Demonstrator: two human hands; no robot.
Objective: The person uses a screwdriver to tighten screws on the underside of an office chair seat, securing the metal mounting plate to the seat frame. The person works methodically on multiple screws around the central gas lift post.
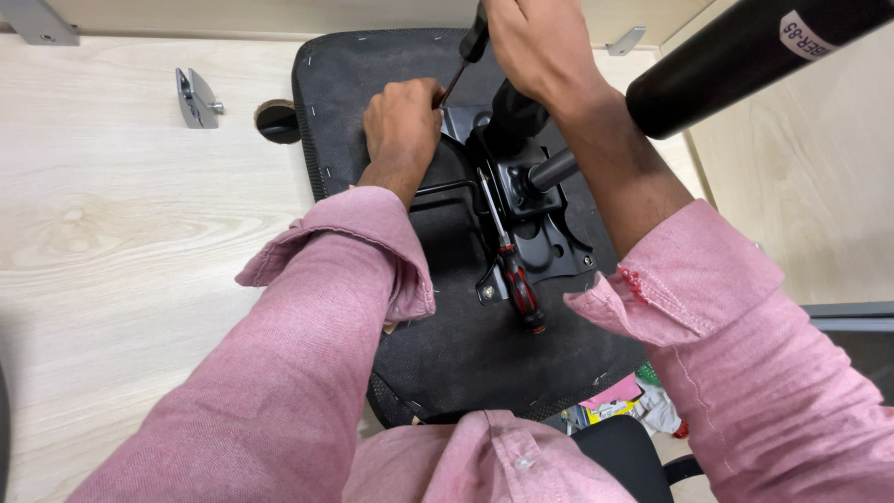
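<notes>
Chair seat (466, 363) lies upside down on the pale wood surface (130, 233), black fabric underside up, so the metal plate (549, 247) bolted to its middle faces the person. Fabric edge shows a row of staples.

Right hand (535, 42) at the far edge of the seat, fingers closed round the black handle of a screwdriver (470, 51). Shaft slants down and left toward the far left corner of the plate. Grip looks firm and from above, likely to press the tip into a screw there; the tip itself is hidden behind the left hand.

Left hand (402, 116) curled shut just beside the shaft, knuckles up, resting on the seat at the plate's far left corner. It seems to steady the shaft or the fastener under it; what the fingertips pinch, cannot tell.

Second screwdriver (512, 275), red and black handle, lies loose across the plate, handle toward the near side, within easy reach of either hand. Untouched.

A black lever (549, 172) sticks out of the plate toward the right. Large black cylinder (745, 56) with a white sticker crosses the upper right, very close to the camera, blurred.

Far left on the surface: a small metal bracket (196, 98) with a screw, well apart from the seat. Dark round knob (277, 119) touches the seat's far left edge.

Both pink sleeves rolled back at the cuff, wrists clear.
</notes>
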